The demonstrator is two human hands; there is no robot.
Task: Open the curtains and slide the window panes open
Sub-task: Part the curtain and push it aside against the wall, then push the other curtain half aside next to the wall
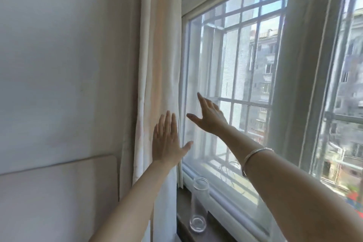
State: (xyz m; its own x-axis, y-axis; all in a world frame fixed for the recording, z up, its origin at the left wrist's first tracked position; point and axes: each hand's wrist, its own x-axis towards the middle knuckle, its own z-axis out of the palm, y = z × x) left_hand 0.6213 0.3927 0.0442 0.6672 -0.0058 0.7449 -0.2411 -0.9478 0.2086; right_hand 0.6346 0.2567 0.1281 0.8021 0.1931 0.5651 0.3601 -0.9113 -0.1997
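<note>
A cream curtain [157, 65] hangs bunched at the left edge of the window. My left hand [168, 139] lies flat against it, fingers spread, holding nothing. My right hand [209, 116], also open, reaches toward the left window pane [235, 55], which looks covered by a fine mesh; I cannot tell whether it touches it. A silver bracelet sits on my right wrist. The white vertical frame [290, 65] of a pane stands to the right, with another pane [345, 104] beyond it.
A clear glass bottle [198, 202] stands on the dark sill [184, 230] below my hands. Metal security bars [255, 31] sit outside the glass. A white wall [68, 55] and a beige panel [59, 198] are to the left.
</note>
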